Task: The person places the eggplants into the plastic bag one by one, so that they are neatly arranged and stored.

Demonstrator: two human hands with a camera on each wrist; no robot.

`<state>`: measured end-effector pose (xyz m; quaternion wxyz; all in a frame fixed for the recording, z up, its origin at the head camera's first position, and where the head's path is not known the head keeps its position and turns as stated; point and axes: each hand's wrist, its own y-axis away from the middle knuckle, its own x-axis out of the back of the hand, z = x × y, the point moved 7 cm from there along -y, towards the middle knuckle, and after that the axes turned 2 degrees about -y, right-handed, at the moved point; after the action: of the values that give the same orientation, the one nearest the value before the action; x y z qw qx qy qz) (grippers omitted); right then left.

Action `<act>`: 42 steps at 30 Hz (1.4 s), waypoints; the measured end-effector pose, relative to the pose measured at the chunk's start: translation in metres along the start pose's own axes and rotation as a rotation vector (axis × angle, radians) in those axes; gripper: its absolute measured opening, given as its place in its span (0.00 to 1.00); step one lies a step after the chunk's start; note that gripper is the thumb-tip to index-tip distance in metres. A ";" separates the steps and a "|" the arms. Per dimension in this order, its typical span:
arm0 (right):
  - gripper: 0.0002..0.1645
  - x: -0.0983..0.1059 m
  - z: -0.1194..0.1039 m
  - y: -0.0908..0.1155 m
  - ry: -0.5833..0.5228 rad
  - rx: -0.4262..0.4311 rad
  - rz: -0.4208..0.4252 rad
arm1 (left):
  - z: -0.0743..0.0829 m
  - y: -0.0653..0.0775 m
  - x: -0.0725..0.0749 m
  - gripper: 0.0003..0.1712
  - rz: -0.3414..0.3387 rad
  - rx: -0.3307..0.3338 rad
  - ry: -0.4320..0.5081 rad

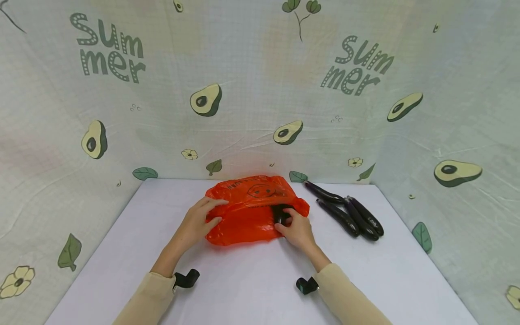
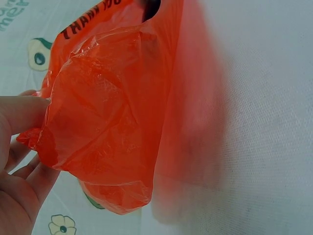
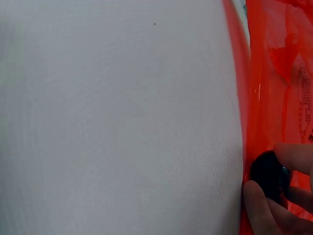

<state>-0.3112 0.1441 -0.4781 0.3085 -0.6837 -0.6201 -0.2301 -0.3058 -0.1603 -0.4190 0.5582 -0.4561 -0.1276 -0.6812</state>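
Note:
A red plastic bag (image 1: 243, 225) with black print lies across the middle of the white table. At its left side my left hand (image 1: 197, 223) pinches the plastic between thumb and fingers; the left wrist view shows the bag (image 2: 107, 107) bulging beside that hand. My right hand (image 1: 299, 229) grips the rounded end of a dark eggplant (image 1: 280, 214) at the bag's opening. In the right wrist view, thumb and fingers curl round this glossy eggplant (image 3: 266, 174), and the red plastic hides the rest of it.
Several long dark eggplants (image 1: 339, 216) lie to the right of the bag on the white table (image 1: 252, 284). Behind and at both sides hangs a pale cloth (image 1: 243, 58) printed with avocados, leaves and lettering.

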 end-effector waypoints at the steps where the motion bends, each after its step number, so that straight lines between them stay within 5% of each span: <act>1: 0.33 0.000 0.000 0.000 0.001 0.000 0.001 | 0.000 0.000 0.000 0.31 0.000 0.001 0.003; 29: 0.32 -0.003 0.005 -0.004 -0.013 -0.027 0.082 | 0.000 -0.001 -0.002 0.32 -0.017 0.005 0.012; 42: 0.30 0.039 0.003 0.011 -0.041 -0.040 0.028 | -0.002 -0.001 -0.001 0.31 -0.012 0.009 0.004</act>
<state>-0.2952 0.1731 -0.4547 0.2851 -0.7029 -0.6120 -0.2239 -0.3080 -0.1604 -0.4203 0.5566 -0.4512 -0.1321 -0.6849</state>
